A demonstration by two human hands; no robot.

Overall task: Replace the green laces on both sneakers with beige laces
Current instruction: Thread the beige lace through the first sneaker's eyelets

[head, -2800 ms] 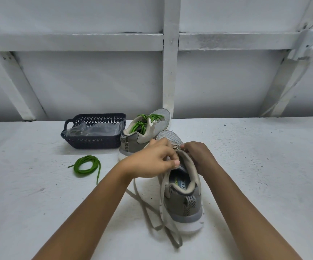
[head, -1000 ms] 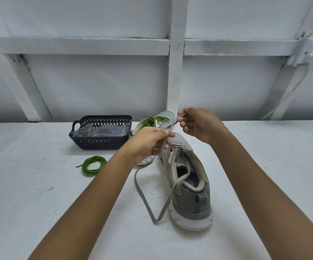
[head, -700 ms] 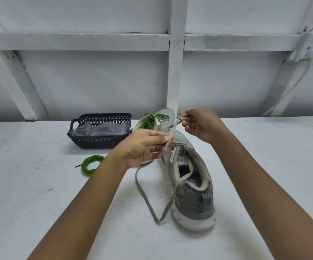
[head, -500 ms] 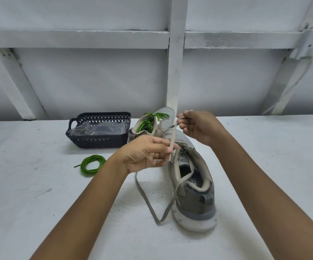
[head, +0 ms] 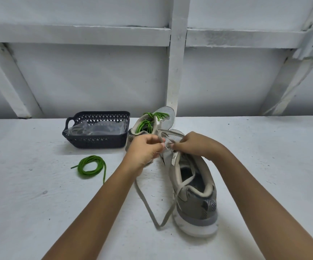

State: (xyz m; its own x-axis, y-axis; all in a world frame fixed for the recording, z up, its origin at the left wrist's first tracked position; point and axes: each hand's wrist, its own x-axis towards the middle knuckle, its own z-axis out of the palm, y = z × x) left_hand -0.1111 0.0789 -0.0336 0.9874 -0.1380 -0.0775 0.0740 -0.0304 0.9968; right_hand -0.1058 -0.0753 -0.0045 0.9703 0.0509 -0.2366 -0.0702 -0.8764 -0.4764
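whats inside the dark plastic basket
A crumpled clear plastic bag lies inside the dark perforated plastic basket. Whatever the bag holds or covers is hidden.

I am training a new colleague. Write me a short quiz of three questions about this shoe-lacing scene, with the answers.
1. True or false: the far sneaker has green laces in it.
2. Where does the loose green lace lie? A: on top of the far sneaker. B: on the table, left of the near sneaker. C: inside the near sneaker.
3. What do the left hand and the right hand pinch?

Key: 1 true. 2 B. 3 the beige lace.
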